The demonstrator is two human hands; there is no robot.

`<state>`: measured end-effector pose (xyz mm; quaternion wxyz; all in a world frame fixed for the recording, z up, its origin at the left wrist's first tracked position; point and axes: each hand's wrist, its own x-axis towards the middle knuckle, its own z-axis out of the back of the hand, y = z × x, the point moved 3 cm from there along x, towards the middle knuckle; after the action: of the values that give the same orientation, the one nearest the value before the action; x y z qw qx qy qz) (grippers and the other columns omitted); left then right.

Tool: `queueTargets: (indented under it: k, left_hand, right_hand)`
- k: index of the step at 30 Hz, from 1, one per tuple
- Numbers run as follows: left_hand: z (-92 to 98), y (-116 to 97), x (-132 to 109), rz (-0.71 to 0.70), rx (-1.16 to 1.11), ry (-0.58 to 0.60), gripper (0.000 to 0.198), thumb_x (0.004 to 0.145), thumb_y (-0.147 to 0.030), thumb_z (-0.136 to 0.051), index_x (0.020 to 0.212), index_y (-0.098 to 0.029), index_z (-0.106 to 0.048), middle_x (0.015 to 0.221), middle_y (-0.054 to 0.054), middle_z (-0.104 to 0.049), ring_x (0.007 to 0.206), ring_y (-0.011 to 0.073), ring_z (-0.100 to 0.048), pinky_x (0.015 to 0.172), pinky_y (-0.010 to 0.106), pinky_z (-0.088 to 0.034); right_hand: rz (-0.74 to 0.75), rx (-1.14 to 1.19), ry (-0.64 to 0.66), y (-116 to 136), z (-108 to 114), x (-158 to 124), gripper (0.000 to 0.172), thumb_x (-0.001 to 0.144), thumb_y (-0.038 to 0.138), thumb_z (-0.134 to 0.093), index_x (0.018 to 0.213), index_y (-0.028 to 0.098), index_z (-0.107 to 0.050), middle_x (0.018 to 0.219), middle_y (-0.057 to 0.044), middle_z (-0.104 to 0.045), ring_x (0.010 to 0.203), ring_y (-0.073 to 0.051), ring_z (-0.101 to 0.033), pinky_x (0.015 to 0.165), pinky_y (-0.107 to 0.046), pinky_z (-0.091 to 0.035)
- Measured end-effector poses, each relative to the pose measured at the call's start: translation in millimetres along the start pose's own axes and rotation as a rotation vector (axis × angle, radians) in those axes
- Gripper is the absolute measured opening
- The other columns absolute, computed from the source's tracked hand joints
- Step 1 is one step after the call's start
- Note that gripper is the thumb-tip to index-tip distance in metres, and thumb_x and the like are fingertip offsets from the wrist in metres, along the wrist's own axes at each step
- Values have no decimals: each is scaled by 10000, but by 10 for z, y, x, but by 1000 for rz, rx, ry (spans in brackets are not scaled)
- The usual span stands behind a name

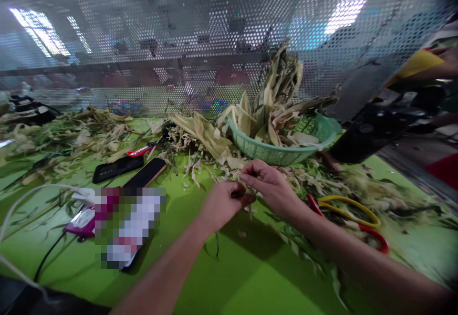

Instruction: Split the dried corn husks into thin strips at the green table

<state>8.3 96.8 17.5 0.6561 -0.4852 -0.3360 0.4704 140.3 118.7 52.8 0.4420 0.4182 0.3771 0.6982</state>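
Note:
My left hand (222, 204) and my right hand (269, 184) meet over the green table, fingertips pinched close together. Between them is a small pale scrap that looks like a piece of corn husk (252, 194), mostly hidden by the fingers. Just beyond my hands stands a green plastic basket (277, 153), heaped with dried corn husks (274, 110). More husk leaves and shredded bits (205, 136) lie against its left side. To the right of my right forearm rest scissors with red and yellow handles (348, 210), partly covered by the arm.
Left of my hands lie a phone (145, 175), a black case (116, 168), a red-handled cutter (140, 151) and a magenta power strip (80, 224) with a white cable. A perforated metal screen (200, 33) closes off the back. A black clamp-like stand (368, 129) is at right.

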Motion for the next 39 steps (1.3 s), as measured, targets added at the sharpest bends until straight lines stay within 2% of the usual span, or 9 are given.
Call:
queueTargets:
  k: [6, 12, 17, 22, 26, 30, 32, 36, 39]
  left_hand:
    - [-31, -22, -7, -5, -23, 12, 282, 760, -415, -624, 657, -156, -577, 586, -30, -477, 549, 96, -377, 543, 247, -270]
    - [81, -80, -13, 22, -346, -77, 347, 750, -497, -646, 825, -159, -643, 727, 5, -575, 695, 131, -500, 666, 259, -371]
    - [104, -73, -20, 98, -537, -113, 365, 795, -509, -593, 855, -158, -674, 759, 27, -614, 722, 140, -529, 713, 272, -402]
    - [71, -74, -7, 88, -589, -49, 344, 783, -472, -630, 874, -144, -678, 718, 18, -591, 656, 113, -496, 647, 240, -391]
    - [67, -100, -16, 18, -606, 3, 317, 770, -434, -662, 923, -156, -671, 788, 21, -600, 697, 108, -511, 669, 228, -403]
    - [70, -36, -10, 119, -617, -53, 328, 756, -453, -672, 892, -154, -669, 733, 17, -599, 663, 110, -514, 661, 243, -418]
    - [77, -5, 10, 150, -674, -98, 341, 753, -460, -671, 894, -150, -666, 715, 17, -604, 637, 110, -520, 649, 252, -427]
    - [120, 12, 36, 190, -762, -222, 326, 726, -442, -697, 871, -153, -652, 711, 11, -617, 598, 107, -539, 618, 254, -448]
    - [139, -15, 25, 224, -791, -252, 327, 698, -445, -721, 833, -158, -639, 683, 0, -613, 582, 104, -546, 605, 250, -461]
  right_hand:
    - [-69, 161, 1, -22, -2, 36, 172, 786, 348, -614, 740, 192, -560, 707, 18, -512, 685, -140, -473, 659, -274, -387]
    - [-110, 248, 11, -5, 85, 91, 255, 798, 414, -643, 940, 205, -613, 857, -5, -601, 808, -154, -538, 746, -275, -415]
    - [-158, 258, 97, -57, 88, 101, 260, 753, 433, -684, 756, 195, -580, 737, 6, -577, 735, -156, -547, 745, -300, -436]
    - [-149, 223, 40, -102, 89, 107, 299, 732, 461, -685, 690, 194, -556, 662, 18, -535, 638, -139, -498, 644, -286, -419]
    - [-162, 246, -8, -101, 109, 113, 308, 726, 454, -693, 670, 192, -543, 641, 24, -519, 615, -131, -477, 624, -278, -404]
    - [-146, 168, -13, -58, 171, 132, 303, 764, 479, -656, 761, 185, -583, 698, 13, -545, 653, -134, -484, 640, -268, -392]
    - [-129, 101, 28, -28, 193, 134, 319, 808, 501, -600, 809, 182, -592, 741, 1, -570, 689, -142, -502, 655, -268, -390]
    - [-105, -95, 215, -21, 139, 95, 340, 835, 499, -565, 728, 176, -584, 669, 14, -533, 640, -140, -482, 601, -258, -356]
    - [-59, -143, 271, -49, 80, 59, 293, 847, 445, -558, 729, 179, -592, 667, 22, -527, 641, -139, -481, 600, -250, -353]
